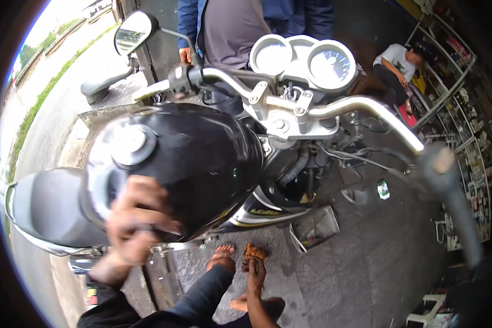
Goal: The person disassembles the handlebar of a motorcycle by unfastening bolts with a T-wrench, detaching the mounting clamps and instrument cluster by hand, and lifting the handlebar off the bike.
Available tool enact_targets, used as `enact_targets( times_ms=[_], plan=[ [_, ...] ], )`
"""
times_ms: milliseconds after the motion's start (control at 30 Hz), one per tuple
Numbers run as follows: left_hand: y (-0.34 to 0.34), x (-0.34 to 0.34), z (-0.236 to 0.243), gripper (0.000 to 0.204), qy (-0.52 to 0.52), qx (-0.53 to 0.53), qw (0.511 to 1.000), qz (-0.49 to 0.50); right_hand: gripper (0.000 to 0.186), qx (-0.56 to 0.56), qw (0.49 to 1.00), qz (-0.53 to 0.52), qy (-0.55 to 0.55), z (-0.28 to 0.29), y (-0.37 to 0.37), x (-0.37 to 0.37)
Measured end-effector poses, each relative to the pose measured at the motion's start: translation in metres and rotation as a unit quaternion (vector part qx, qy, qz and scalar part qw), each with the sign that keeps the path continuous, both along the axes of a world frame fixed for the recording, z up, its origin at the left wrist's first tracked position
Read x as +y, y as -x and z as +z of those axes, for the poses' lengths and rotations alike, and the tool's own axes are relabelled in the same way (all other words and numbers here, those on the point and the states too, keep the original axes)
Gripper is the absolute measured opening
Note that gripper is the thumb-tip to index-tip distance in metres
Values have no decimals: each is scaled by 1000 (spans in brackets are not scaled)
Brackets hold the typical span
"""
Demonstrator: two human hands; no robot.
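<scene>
A black motorcycle fuel tank [202,158] with a round chrome filler cap [130,145] fills the middle. My left hand [134,221], blurred, lies against the tank's near lower side with its fingers bent over the curve. Below the bike, my right hand [255,276] reaches down toward the pavement and is closed on a small orange-brown thing [255,252]; what it is cannot be made out. A bare foot [222,255] stands just left of that hand. The dark seat [46,205] extends to the left of the tank.
Chrome handlebars [361,106], round gauges [311,63] and a mirror [132,31] lie ahead. A person in a blue jacket [240,22] stands beyond the bars; another [394,65] sits by goods shelves [464,126]. A metal tray [314,227] lies on the pavement.
</scene>
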State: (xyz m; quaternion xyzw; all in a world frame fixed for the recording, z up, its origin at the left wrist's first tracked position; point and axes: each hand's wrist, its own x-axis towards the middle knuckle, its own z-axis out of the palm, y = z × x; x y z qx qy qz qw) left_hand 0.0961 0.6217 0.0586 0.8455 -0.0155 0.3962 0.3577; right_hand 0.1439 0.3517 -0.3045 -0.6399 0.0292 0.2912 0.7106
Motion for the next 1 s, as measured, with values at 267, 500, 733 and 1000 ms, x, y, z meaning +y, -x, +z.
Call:
enact_targets(
  times_ms=[267, 500, 733, 1000],
  plan=[
    [-46, -104, 37, 27, 740, 44, 670, -34, 35, -214, 966, 43, -135, 351, -28, 72],
    [-70, -83, 39, 31, 797, 69, 583, -140, 13, -230, 972, 11, -39, 422, -72, 119],
    [-92, -5, 15, 27, 594, 108, 793, -76, 22, -402, 891, 113, 181, 455, -168, 183],
    [-145, 98, 29, 19, 283, 59, 948, 135, 18, -527, 797, 202, 213, 436, -215, 245]
  ],
)
